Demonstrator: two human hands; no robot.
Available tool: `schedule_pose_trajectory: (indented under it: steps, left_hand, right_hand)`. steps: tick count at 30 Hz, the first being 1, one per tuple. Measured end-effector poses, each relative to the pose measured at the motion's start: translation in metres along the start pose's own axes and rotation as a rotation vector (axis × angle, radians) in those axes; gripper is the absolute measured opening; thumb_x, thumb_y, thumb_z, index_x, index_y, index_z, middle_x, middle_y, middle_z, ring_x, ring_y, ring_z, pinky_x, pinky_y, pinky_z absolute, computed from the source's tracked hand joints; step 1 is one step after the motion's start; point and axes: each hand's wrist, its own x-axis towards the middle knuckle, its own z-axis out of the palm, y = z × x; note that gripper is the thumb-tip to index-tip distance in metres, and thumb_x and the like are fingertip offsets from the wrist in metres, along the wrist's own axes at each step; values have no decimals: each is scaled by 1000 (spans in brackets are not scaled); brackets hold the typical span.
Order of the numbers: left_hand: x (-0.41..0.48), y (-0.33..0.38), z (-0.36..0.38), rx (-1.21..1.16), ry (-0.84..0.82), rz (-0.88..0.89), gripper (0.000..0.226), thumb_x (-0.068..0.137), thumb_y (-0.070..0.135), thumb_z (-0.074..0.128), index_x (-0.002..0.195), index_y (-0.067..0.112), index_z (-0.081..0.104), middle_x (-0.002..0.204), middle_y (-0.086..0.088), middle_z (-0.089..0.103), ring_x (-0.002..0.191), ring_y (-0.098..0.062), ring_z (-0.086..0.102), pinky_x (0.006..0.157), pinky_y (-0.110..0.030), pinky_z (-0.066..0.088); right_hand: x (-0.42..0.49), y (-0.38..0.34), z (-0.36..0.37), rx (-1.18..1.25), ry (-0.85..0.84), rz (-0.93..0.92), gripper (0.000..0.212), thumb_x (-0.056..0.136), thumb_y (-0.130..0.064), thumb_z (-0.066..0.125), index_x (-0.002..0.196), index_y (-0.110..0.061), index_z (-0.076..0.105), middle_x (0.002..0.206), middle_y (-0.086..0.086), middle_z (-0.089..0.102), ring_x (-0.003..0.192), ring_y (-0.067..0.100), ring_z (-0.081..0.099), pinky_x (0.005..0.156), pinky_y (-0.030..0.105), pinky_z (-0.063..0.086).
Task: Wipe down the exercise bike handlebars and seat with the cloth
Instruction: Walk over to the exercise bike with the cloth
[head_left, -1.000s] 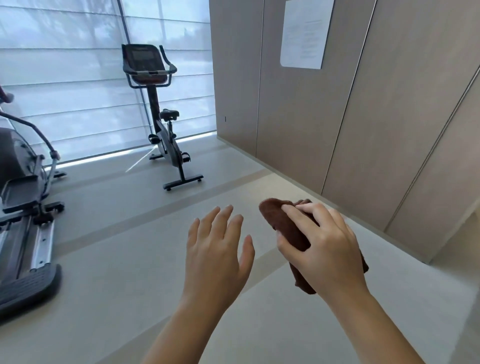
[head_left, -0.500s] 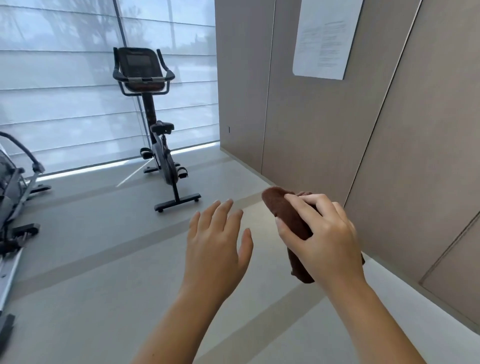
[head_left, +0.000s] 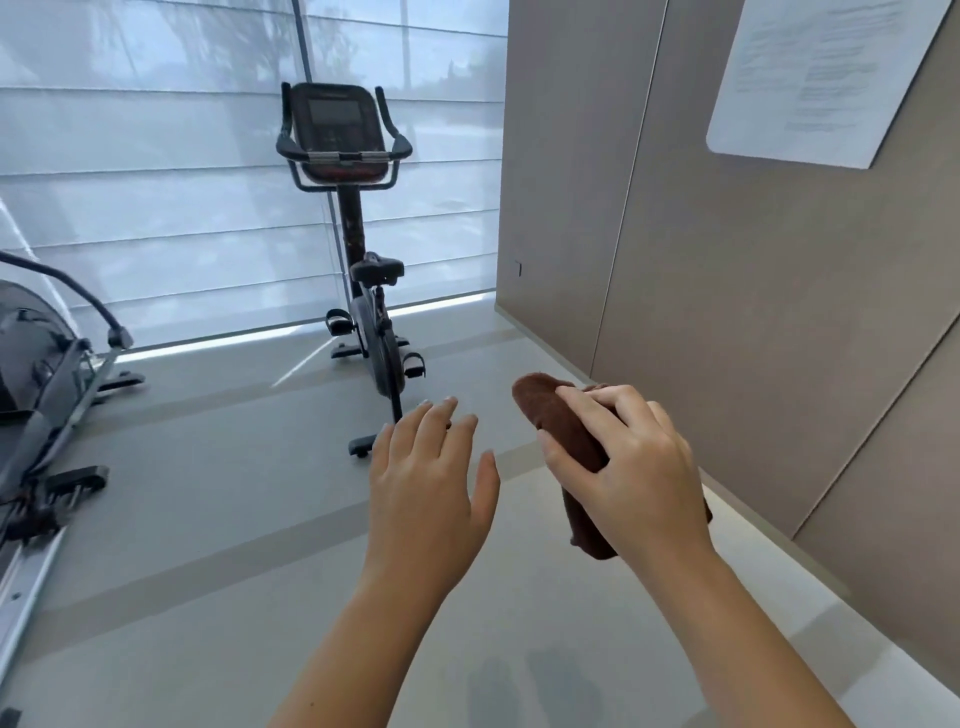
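Observation:
A black exercise bike (head_left: 371, 332) stands ahead by the window, some way off across the floor. Its handlebars (head_left: 291, 148) curve around a dark console, and its small black seat (head_left: 376, 270) sits lower on the post. My right hand (head_left: 631, 467) is closed around a rolled brown cloth (head_left: 558, 415), held out in front of me at the right. My left hand (head_left: 428, 478) is beside it, empty, fingers spread and pointing forward. Neither hand touches the bike.
An elliptical machine (head_left: 41, 374) stands at the left edge with its rail reaching toward me. Tan wall panels (head_left: 675, 260) run along the right, with a white paper notice (head_left: 826, 78) on them. Grey floor (head_left: 208, 493) lies between me and the bike.
The view has moved closer to the bike and turned so that it sits nearer the centre and looks larger. Both hands keep the same pose, and the cloth stays in my right hand.

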Motion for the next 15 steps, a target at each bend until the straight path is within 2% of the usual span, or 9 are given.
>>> schedule_pose_trajectory:
  steps: [4, 10, 15]
  left_hand:
    - [80, -51, 36, 22, 13, 29, 29, 81, 20, 58, 105, 5, 62, 114, -15, 63, 107, -34, 55, 92, -53, 42]
    - [162, -97, 112, 17, -57, 41, 32, 76, 15, 69, 105, 5, 63, 115, -15, 63, 108, -35, 55, 93, -54, 42]
    - [242, -119, 197, 9, -62, 69, 33, 75, 16, 70, 105, 5, 63, 114, -15, 63, 109, -35, 55, 90, -57, 43]
  right_hand:
    - [76, 3, 67, 15, 23, 6, 46, 80, -48, 45, 108, -18, 65, 94, 3, 64, 75, 23, 56, 69, 27, 37]
    - [152, 47, 154, -1, 17, 40, 43, 80, -46, 52, 108, -16, 67, 92, 3, 65, 73, 23, 56, 68, 26, 37]
    - [221, 107, 227, 14, 34, 79, 42, 80, -48, 48, 108, -22, 65, 93, -1, 63, 76, 22, 55, 67, 28, 41]
